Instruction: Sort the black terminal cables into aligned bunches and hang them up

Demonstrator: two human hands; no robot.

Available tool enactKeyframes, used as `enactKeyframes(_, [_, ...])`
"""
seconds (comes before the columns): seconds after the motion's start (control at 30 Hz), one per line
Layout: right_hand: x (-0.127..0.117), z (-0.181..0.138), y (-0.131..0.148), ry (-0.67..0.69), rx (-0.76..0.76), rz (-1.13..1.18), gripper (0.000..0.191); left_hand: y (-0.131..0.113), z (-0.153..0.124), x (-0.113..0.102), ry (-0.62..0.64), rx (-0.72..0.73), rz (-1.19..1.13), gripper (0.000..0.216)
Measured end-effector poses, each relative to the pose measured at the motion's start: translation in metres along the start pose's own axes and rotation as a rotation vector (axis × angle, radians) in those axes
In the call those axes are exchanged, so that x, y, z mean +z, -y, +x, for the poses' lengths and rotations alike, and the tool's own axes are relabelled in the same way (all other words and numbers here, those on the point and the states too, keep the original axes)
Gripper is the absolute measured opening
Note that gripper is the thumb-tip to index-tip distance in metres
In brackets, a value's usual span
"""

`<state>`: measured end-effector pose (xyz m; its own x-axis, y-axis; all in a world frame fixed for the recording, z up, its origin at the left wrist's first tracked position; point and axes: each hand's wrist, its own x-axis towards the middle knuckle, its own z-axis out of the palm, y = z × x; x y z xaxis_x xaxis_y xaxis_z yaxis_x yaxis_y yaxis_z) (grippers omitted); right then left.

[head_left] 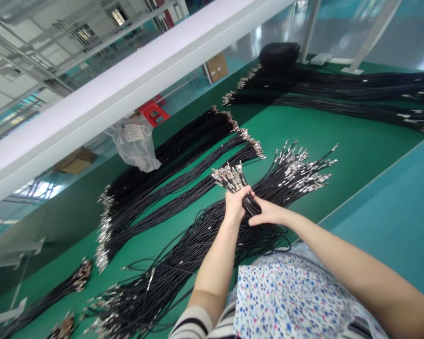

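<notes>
A clear plastic bag [136, 150] bearing a white label [134, 133] is seen just under a long white beam [137, 77]. Behind this bag, a red stool [147, 110] is partly visible. A cardboard box [218, 67] and a brown carton [75, 161] are well apart.

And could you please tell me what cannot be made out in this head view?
- Head view: number of cables in the held bundle; they overlap, and the left hand and right hand partly cover them.
- Head view: wording on the label at the clear bag; too small and blurred.
- Head view: far ends of the lower-left cables; cut off by the picture's edge.
</notes>
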<state>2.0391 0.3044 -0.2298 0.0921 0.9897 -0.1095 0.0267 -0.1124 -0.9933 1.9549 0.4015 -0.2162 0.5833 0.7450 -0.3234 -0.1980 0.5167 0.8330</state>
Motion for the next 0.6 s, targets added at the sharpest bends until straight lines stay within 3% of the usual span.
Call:
enactKeyframes(0.07, [0.013, 0.001, -0.003, -0.012, 0.062, -0.120, 0.079, 0.001, -0.001, 0.002, -0.032, -0.010, 0.003, 0.023])
enactKeyframes(0.2, [0.027, 0.004, -0.006, -0.134, 0.216, -0.339, 0.036, 0.002, -0.005, 0.001, -0.055, 0.006, 0.015, 0.021])
enactKeyframes(0.27, [0.029, 0.004, -0.008, -0.205, 0.219, -0.371, 0.028, 0.004, -0.009, -0.004, -0.002, 0.022, 0.048, 0.025])
enactKeyframes(0.43, [0.041, -0.002, -0.005, -0.265, 0.198, -0.448, 0.036, 0.016, -0.024, -0.022, 0.223, -0.143, 0.007, 0.040])
enactKeyframes(0.6, [0.042, -0.006, 0.002, -0.164, 0.082, -0.426, 0.055, 0.019, -0.030, -0.023, 0.126, -0.032, 0.052, 0.017])
